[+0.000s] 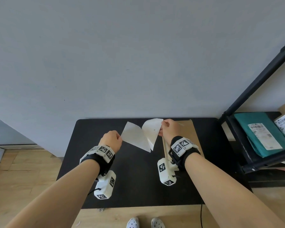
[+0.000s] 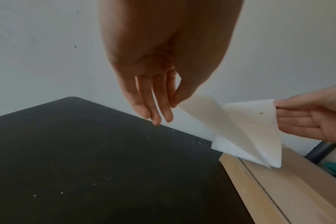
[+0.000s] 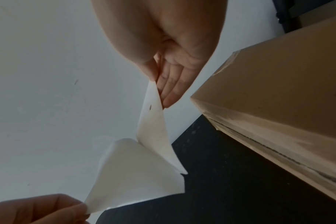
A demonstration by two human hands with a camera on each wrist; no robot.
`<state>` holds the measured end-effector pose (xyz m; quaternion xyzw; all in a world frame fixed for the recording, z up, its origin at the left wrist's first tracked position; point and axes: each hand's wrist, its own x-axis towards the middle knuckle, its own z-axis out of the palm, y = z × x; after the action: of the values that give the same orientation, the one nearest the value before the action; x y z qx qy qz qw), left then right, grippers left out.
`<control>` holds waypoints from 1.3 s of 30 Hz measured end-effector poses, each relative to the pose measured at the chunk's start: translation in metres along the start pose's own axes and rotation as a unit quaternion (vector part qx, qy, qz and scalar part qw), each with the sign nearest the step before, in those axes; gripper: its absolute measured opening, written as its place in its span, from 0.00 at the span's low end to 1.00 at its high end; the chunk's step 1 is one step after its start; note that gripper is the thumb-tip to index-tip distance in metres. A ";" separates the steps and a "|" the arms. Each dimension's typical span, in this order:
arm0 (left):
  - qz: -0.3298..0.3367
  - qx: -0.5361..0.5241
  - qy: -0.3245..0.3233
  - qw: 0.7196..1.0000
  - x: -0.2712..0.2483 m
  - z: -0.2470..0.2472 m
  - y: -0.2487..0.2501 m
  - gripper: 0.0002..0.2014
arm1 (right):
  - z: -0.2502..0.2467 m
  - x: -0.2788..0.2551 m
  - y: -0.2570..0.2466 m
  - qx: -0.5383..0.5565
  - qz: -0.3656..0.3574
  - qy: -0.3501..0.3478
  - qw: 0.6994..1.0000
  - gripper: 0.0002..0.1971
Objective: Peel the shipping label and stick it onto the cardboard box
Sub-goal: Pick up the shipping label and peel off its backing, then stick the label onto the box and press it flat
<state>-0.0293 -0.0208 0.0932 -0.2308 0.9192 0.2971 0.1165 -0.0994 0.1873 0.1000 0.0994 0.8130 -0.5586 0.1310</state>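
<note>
Above the black table the white shipping label and its backing sheet are split apart in a V, still joined at the lower corner. My left hand pinches the corner of the left sheet between thumb and forefinger. The right sheet, cream-tinted with a small dark speck, is pinched at its top corner by my right hand. In the wrist views the left sheet and the right sheet hang over the table. The brown cardboard box lies flat under my right wrist, its edge close below the sheets.
A black metal shelf stands at the right, holding a teal mailer bag with a printed label and other packages. A grey wall rises right behind the table. Wooden floor and my shoes show at the near edge.
</note>
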 end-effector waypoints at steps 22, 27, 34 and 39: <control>-0.030 0.067 -0.059 0.996 0.019 0.034 -0.020 0.11 | -0.012 0.003 0.011 -0.039 0.052 0.099 0.993 0.13; -0.044 0.093 -0.094 0.990 0.020 0.032 -0.019 0.14 | -0.010 -0.001 0.006 -0.040 0.048 0.084 0.994 0.13; 0.038 0.061 -0.054 0.996 0.008 0.012 0.009 0.16 | -0.006 -0.012 -0.011 -0.028 0.028 0.057 0.998 0.12; 0.142 -0.007 0.016 0.990 -0.001 -0.010 0.052 0.11 | 0.003 -0.023 -0.036 0.010 -0.016 0.028 0.999 0.10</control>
<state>-0.0552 0.0105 0.1269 -0.1032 0.9423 0.3133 0.0568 -0.0885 0.1715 0.1378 0.1033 0.8121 -0.5657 0.0988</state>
